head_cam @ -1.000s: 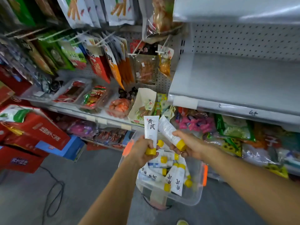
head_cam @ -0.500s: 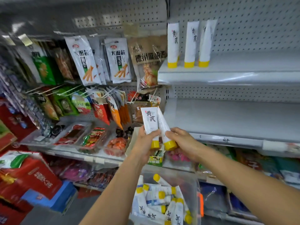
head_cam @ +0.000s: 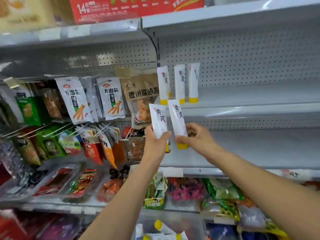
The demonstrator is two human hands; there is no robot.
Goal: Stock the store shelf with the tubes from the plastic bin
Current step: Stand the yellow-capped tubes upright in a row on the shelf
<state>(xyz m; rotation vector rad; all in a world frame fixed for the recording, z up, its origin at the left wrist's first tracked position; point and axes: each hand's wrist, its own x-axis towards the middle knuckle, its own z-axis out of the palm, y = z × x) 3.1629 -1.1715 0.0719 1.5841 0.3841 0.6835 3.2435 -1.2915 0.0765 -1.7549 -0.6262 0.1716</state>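
Observation:
My left hand (head_cam: 155,142) grips a white tube with a yellow cap (head_cam: 158,118), held upright with the cap down. Right beside it, my right hand (head_cam: 195,137) holds a second white tube (head_cam: 177,116) the same way, its yellow cap showing below my fingers. Both tubes are raised in front of the grey shelf (head_cam: 251,106). On that shelf three matching tubes (head_cam: 179,82) stand cap-down in a row at its left end. The clear plastic bin (head_cam: 194,222) lies at the bottom edge with more tubes inside, mostly cut off.
Hanging snack packets (head_cam: 74,99) fill the pegboard to the left. A lower grey shelf (head_cam: 259,149) sits behind my hands. Bagged goods (head_cam: 221,191) crowd the shelf under it. Red cartons (head_cam: 135,6) sit on the top shelf.
Both hands have lifted their tubes up out of the bin and toward the shelf with the three standing tubes. The view has tilted upward, so the bin has dropped to the bottom edge.

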